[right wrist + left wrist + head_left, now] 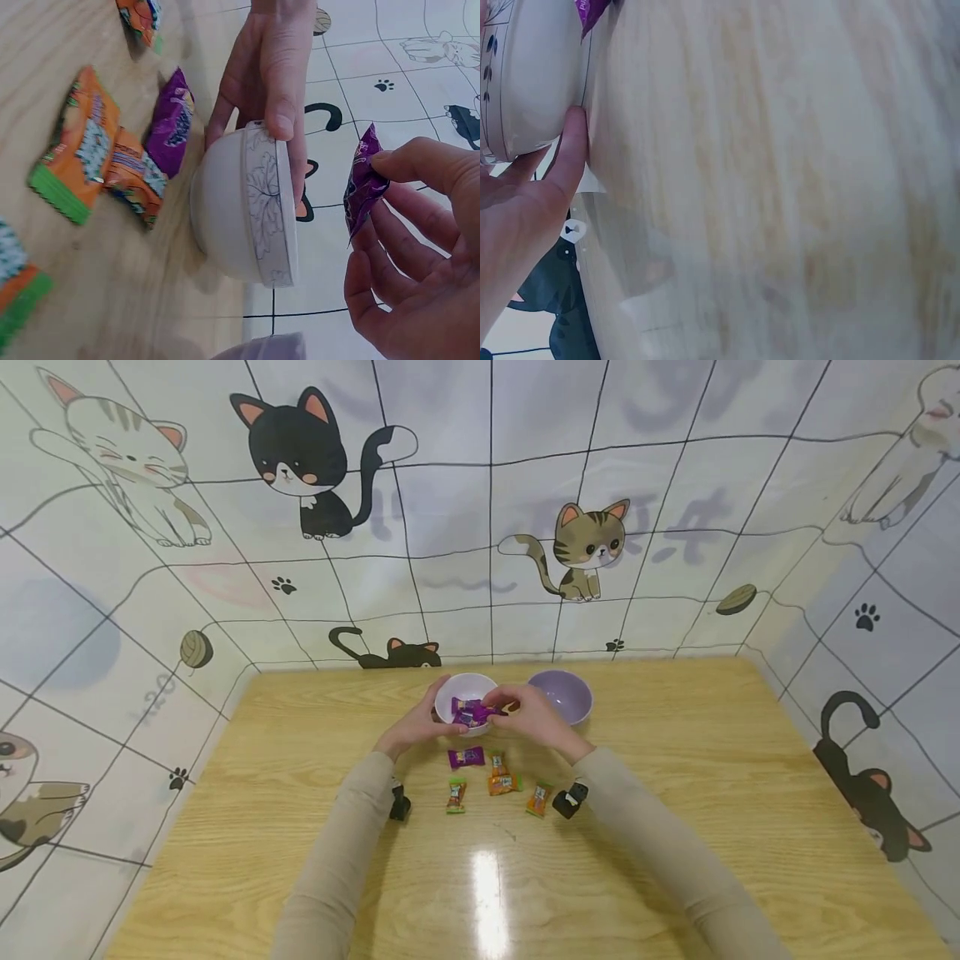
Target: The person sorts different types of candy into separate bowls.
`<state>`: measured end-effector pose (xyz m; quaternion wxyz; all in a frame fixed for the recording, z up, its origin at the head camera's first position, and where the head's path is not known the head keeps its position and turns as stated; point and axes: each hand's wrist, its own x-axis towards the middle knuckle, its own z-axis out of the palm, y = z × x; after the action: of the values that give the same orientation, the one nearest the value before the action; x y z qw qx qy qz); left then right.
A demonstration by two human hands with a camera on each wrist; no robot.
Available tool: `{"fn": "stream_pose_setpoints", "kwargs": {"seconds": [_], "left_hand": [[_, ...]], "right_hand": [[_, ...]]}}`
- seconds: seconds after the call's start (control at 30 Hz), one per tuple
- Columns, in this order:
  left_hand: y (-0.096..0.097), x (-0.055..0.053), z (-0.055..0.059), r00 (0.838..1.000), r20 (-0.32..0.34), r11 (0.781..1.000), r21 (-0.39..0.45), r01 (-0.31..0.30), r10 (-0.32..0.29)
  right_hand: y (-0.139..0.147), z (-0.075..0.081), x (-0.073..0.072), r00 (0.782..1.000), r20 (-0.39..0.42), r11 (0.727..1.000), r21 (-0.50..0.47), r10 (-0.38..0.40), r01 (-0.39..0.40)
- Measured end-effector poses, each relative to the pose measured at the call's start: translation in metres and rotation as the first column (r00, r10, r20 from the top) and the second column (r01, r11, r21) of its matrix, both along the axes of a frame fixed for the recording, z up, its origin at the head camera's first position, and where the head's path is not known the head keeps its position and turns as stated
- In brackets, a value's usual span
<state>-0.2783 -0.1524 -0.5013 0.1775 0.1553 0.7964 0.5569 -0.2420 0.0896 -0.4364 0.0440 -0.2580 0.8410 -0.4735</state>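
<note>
A white bowl (447,687) with a grey flower pattern round its outside holds several purple-wrapped candies (465,713). My left hand (420,725) grips this bowl at its left side, thumb near the rim. Over the bowl's right edge, my right hand (531,717) pinches one purple-wrapped candy (363,184) between thumb and fingers. On the table in front of the bowl lies another purple candy (467,757). Several orange-and-green wrapped candies (505,785) are scattered nearer to me, one of them (538,799) off to the right.
A light purple bowl (576,698) stands right of the white one, partly behind my right hand. The wooden table (660,735) meets a wall covering (450,527) with cat drawings at its back and sides. Small black devices (570,799) sit at both wrists.
</note>
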Motion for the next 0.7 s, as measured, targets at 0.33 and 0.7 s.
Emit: {"fn": "stream_pose_setpoints", "kwargs": {"seconds": [0.33,0.7], "left_hand": [[0.002,-0.001,0.004,0.999,0.039,1.0,0.017,0.021,-0.022],[0.0,0.003,0.007,0.999,0.027,1.0,0.003,0.03,-0.03]], "right_hand": [[-0.017,0.001,-0.026,0.999,0.01,0.998,0.034,0.052,-0.052],[-0.029,-0.012,-0.041,0.999,0.034,0.999,0.034,0.008,-0.009]]}}
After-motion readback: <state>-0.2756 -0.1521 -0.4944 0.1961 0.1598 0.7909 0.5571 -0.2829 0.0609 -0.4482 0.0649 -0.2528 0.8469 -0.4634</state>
